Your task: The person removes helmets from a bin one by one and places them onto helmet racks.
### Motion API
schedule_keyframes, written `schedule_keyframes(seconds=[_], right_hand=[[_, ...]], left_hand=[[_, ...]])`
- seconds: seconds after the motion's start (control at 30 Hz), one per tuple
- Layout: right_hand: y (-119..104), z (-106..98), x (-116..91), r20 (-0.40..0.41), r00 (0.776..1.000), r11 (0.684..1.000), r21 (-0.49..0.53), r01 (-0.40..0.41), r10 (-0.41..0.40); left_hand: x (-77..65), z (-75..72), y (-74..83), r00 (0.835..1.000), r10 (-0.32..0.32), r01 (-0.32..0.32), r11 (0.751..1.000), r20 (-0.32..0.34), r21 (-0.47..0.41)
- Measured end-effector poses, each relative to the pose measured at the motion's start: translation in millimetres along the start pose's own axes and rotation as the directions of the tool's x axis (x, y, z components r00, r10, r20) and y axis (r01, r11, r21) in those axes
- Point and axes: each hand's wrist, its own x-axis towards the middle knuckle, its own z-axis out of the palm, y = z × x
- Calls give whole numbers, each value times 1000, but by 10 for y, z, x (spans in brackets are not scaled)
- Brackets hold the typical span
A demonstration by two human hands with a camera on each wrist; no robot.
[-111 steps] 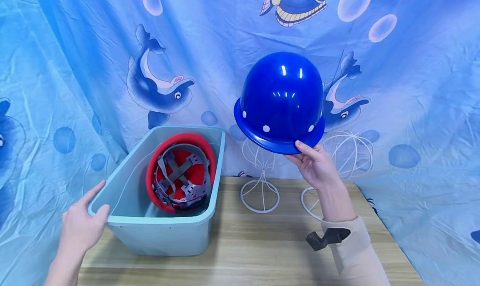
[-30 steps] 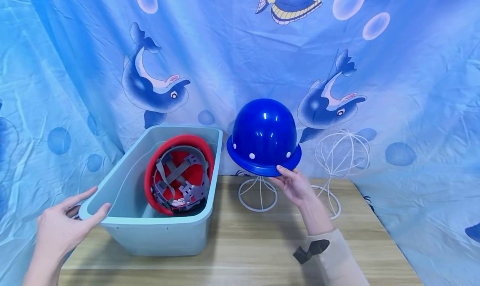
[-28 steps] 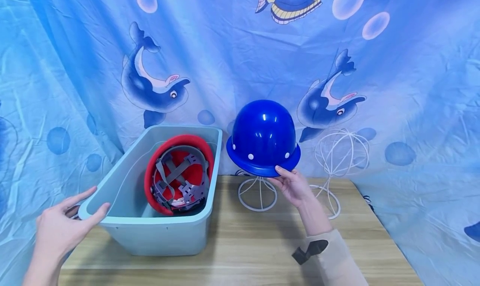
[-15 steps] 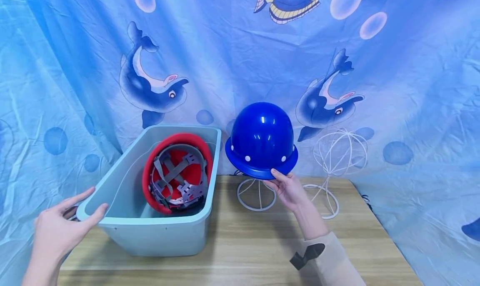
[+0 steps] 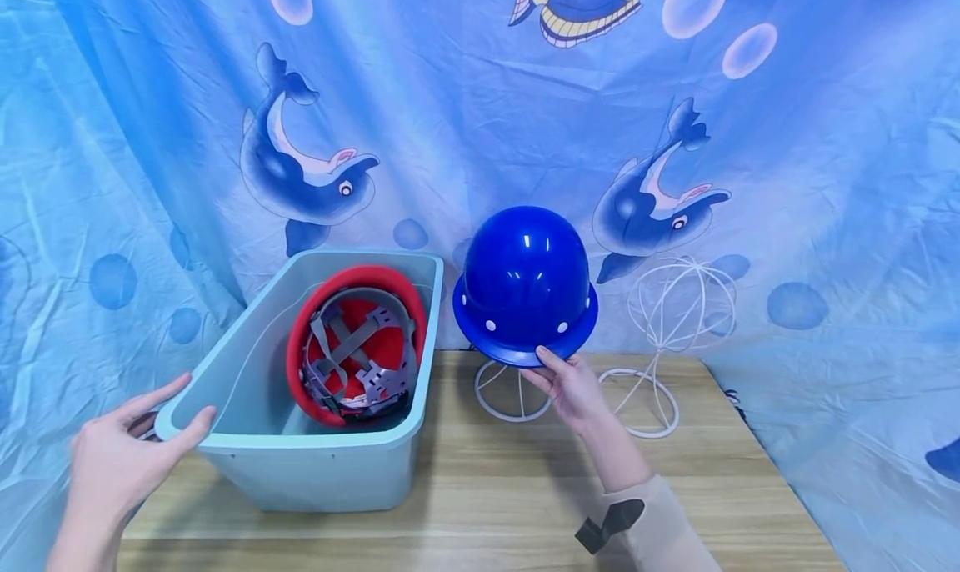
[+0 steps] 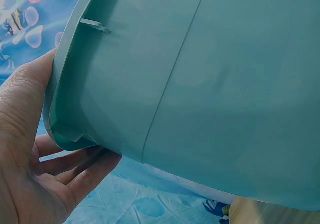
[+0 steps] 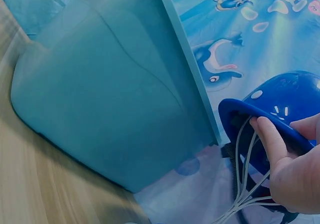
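Note:
My right hand [image 5: 572, 391] pinches the front brim of a blue hard hat [image 5: 527, 280], thumb on top and fingers below. The hat sits dome up over a white wire stand [image 5: 513, 397], hiding the stand's upper cage. In the right wrist view, the stand's wires [image 7: 245, 184] run up inside the hat [image 7: 295, 98], past my fingertips. At the left, my left hand [image 5: 120, 455] grips the near left corner of a light teal plastic bin [image 5: 315, 443]. A red hard hat [image 5: 296, 363] lies in the bin with its grey strap suspension showing.
A second white wire stand [image 5: 660, 347] with a round cage stands bare to the right. The wooden table [image 5: 495, 505] carries the bin and both stands. A blue curtain [image 5: 450, 97] printed with sea animals hangs behind and at both sides.
Over the seconds my right hand has brought the blue hard hat down and left onto the middle wire stand, lowering its front brim slightly at the end. My left hand stays at the bin corner.

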Motion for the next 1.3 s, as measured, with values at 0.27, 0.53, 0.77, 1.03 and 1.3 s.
schedule_keyframes(seconds=[0.27, 0.53, 0.77, 1.03, 1.3], right_hand=[[-33, -17, -6, 22, 1000, 1000, 18, -12, 11], [-36, -66, -6, 79, 996, 996, 79, -36, 30], [-44, -160, -4, 208, 977, 980, 184, -76, 36], [-49, -257, -13, 383, 924, 984, 166, -58, -10], [37, -240, -48, 571, 814, 995, -36, -97, 100]], left_hand=[[0, 5, -17, 1000, 1, -2, 999, -6, -37], [-28, 12, 15, 1000, 9, -10, 999, -24, -39], [-20, 22, 43, 998, 38, -40, 999, -43, -33], [-17, 40, 60, 999, -9, 7, 998, -33, -64], [-6, 32, 47, 999, -20, 17, 998, -37, -63]])
